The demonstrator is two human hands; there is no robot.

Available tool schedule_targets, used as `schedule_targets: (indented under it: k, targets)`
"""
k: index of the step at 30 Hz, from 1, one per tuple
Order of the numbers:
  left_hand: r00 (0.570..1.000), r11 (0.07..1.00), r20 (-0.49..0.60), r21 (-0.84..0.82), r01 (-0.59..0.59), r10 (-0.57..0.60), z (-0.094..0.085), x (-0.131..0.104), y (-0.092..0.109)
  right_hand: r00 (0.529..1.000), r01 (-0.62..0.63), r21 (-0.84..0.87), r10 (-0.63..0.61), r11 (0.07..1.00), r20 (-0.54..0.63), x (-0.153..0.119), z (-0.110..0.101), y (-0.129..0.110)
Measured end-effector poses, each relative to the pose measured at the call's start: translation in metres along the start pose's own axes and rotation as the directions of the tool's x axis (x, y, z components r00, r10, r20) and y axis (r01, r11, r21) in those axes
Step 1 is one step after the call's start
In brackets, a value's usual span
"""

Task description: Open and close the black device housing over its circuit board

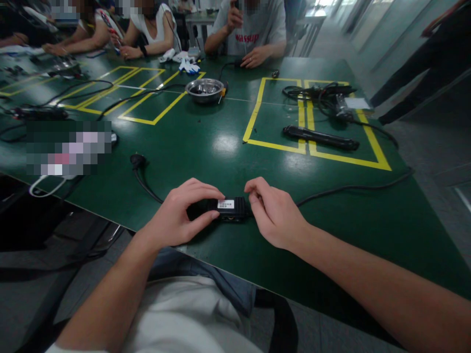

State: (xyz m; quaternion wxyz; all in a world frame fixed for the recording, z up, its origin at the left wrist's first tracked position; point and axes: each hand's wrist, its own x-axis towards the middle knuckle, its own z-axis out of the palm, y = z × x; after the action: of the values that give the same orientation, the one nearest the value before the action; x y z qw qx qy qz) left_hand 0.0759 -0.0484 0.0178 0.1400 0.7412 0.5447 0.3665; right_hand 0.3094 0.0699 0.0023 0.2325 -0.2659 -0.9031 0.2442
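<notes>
A small black ribbed box (239,208) with a white printed label (225,204) lies on the green table near its front edge. My left hand (184,211) grips the box's left end between thumb and fingers. Just right of the box is my right hand (273,213), its fingers curled together; what they hold, if anything, is hidden. A black cable (349,188) runs from behind my right hand toward the right. To the left, a black plug (137,161) on a cord lies on the table, the cord leading toward my left hand.
Yellow tape (274,146) marks rectangles on the green table (191,142). A metal bowl (204,91) stands beyond the box. At the right lie a black wrapped bar (321,137) and coiled cables (324,93). Several people sit across the table; one person stands at the right.
</notes>
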Motion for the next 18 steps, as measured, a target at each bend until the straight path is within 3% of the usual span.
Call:
schedule_targets:
  k: [3,6,14,18]
  targets:
    - [0.989,0.993,-0.112,0.053,0.104,-0.098,0.004,0.000,-0.004,1.000,0.013,-0.011,-0.013,1.000,0.019,0.000,0.000,0.000]
    - [0.985,0.982,-0.061,0.093,0.165,-0.160,0.007,0.002,-0.007,0.998,0.055,-0.046,-0.054,0.997,0.033,-0.001,0.002,-0.001]
    - [0.994,0.986,-0.073,0.139,0.096,-0.086,0.008,0.003,-0.008,0.980,0.195,-0.144,-0.187,0.970,0.063,-0.002,0.006,-0.001]
    - [0.995,0.983,-0.088,0.173,0.064,-0.049,0.006,0.002,-0.001,0.980,0.189,-0.183,-0.174,0.965,0.094,-0.001,0.006,-0.002]
